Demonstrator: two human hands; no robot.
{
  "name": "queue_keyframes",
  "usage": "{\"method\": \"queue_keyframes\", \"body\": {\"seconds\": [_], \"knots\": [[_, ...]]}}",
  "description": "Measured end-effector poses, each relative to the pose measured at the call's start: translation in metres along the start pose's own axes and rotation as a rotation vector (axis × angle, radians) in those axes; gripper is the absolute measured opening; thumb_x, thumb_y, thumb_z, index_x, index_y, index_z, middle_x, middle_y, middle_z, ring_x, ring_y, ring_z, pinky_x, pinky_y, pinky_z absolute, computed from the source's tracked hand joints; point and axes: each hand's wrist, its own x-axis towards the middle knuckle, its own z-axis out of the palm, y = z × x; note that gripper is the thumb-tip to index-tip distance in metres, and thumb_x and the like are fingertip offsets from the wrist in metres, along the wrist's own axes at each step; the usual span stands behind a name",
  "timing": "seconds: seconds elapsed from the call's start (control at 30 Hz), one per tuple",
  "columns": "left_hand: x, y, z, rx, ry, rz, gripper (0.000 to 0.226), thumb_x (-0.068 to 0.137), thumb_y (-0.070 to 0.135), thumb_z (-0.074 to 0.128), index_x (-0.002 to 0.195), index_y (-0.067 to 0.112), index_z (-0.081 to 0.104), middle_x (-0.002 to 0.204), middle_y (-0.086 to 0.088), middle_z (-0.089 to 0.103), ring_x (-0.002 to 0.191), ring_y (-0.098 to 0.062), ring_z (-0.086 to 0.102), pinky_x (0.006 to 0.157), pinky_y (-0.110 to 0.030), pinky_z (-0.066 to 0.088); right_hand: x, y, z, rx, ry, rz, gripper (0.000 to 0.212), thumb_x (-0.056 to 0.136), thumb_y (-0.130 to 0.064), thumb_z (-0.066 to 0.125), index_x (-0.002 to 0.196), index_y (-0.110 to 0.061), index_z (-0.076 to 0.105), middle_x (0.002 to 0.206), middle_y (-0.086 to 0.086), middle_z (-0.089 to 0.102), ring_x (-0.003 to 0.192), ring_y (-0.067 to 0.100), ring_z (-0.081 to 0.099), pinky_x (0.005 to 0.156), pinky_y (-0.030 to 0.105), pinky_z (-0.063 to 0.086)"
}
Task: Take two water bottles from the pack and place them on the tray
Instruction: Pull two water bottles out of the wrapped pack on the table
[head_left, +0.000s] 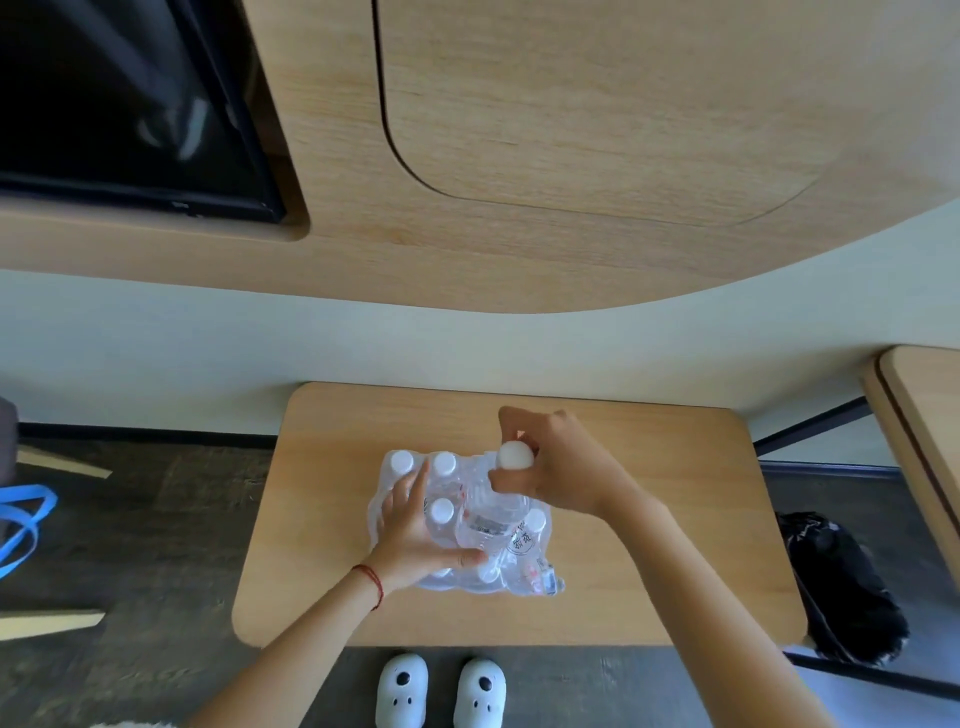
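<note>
A shrink-wrapped pack of clear water bottles (452, 561) with white caps stands in the middle of a small wooden table (649, 561). My right hand (556, 462) grips the neck of one bottle (493, 512) just below its white cap, and the bottle rises partly above the pack. My left hand (415, 530) presses flat on the pack's left side, fingers spread across the plastic wrap, a red string on the wrist. No tray is in view.
A pale wall and a curved wooden panel (571, 156) rise behind the table, with a dark screen (130, 104) upper left. A second wooden surface (924, 415) sits at right. A black bag (841, 587) lies on the floor. White slippers (441, 691) are below.
</note>
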Motion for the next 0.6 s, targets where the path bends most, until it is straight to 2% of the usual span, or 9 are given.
{"method": "queue_keyframes", "body": {"seconds": [0.07,0.17,0.27,0.33,0.4,0.47,0.5,0.53,0.6], "knots": [[-0.013,0.022,-0.015,-0.32,-0.159,0.194,0.119,0.041,0.058,0.085,0.137,0.052,0.014,0.154,0.013,0.021,0.14,-0.002,0.02,0.116,-0.037,0.025,0.0,-0.022,-0.018,0.069,-0.022,-0.035,0.038,0.065,-0.016,0.075,0.06,-0.024,0.038,0.045,-0.007,0.038,0.043,0.009,0.034,0.039,0.013,0.029],[-0.031,0.043,-0.028,-0.472,-0.213,0.287,0.093,0.045,0.047,0.089,0.126,0.043,0.043,0.121,0.019,0.063,0.118,-0.003,0.055,0.093,-0.023,0.05,0.004,-0.041,-0.022,0.218,-0.038,-0.059,0.04,0.069,-0.014,0.074,0.058,-0.022,0.036,0.044,-0.006,0.037,0.042,0.008,0.028,0.039,0.011,0.023],[-0.04,0.048,-0.032,-0.533,-0.074,0.318,0.066,0.052,0.036,0.088,0.11,0.03,0.057,0.099,0.012,0.073,0.098,-0.011,0.067,0.079,-0.023,0.054,0.005,-0.043,-0.009,0.451,-0.033,-0.032,0.035,0.074,-0.018,0.074,0.06,-0.024,0.042,0.043,-0.01,0.041,0.043,0.008,0.031,0.041,0.014,0.025],[-0.044,0.039,-0.037,-0.571,-0.022,0.326,0.057,0.056,0.025,0.082,0.107,0.022,0.058,0.093,0.009,0.073,0.092,-0.011,0.068,0.078,-0.024,0.055,0.004,-0.03,0.01,0.665,-0.064,-0.013,0.019,0.081,-0.031,0.069,0.073,-0.022,0.054,0.049,-0.011,0.052,0.05,0.012,0.04,0.046,0.015,0.033],[-0.048,0.024,-0.042,-0.624,0.012,0.281,0.055,0.052,0.023,0.08,0.103,0.02,0.059,0.087,0.007,0.073,0.085,-0.009,0.067,0.075,-0.023,0.057,0.004,-0.004,0.041,0.768,-0.027,0.106,0.023,0.09,-0.032,0.057,0.091,-0.009,0.059,0.063,-0.009,0.06,0.061,0.013,0.051,0.058,0.019,0.046],[-0.051,0.009,-0.048,-0.663,0.036,0.231,0.056,0.048,0.023,0.081,0.1,0.017,0.061,0.084,0.005,0.074,0.081,-0.009,0.068,0.072,-0.021,0.058,0.01,0.03,0.082,0.586,-0.005,0.3,0.021,0.093,-0.016,0.054,0.108,-0.002,0.059,0.089,0.003,0.069,0.08,0.017,0.059,0.079,0.029,0.052],[-0.052,0.004,-0.05,-0.668,0.044,0.216,0.057,0.048,0.023,0.081,0.1,0.016,0.061,0.084,0.004,0.075,0.081,-0.009,0.069,0.071,-0.02,0.058,0.012,0.046,0.103,0.417,-0.069,0.378,0.027,0.091,-0.008,0.056,0.117,-0.003,0.057,0.109,0.01,0.067,0.095,0.021,0.06,0.091,0.033,0.05],[-0.052,0.0,-0.052,-0.665,0.049,0.209,0.058,0.048,0.023,0.081,0.102,0.015,0.06,0.085,0.003,0.075,0.082,-0.009,0.069,0.071,-0.02,0.058,0.014,0.058,0.124,0.268,-0.16,0.405,0.039,0.088,-0.005,0.059,0.126,-0.006,0.053,0.127,0.011,0.06,0.112,0.022,0.056,0.102,0.034,0.043],[-0.051,-0.005,-0.056,-0.653,0.059,0.204,0.059,0.049,0.023,0.081,0.104,0.013,0.06,0.088,0.004,0.075,0.083,-0.011,0.07,0.071,-0.02,0.058,0.02,0.071,0.16,0.166,-0.224,0.36,0.054,0.083,-0.007,0.065,0.134,-0.011,0.047,0.141,0.006,0.047,0.129,0.02,0.045,0.108,0.026,0.032]]}}
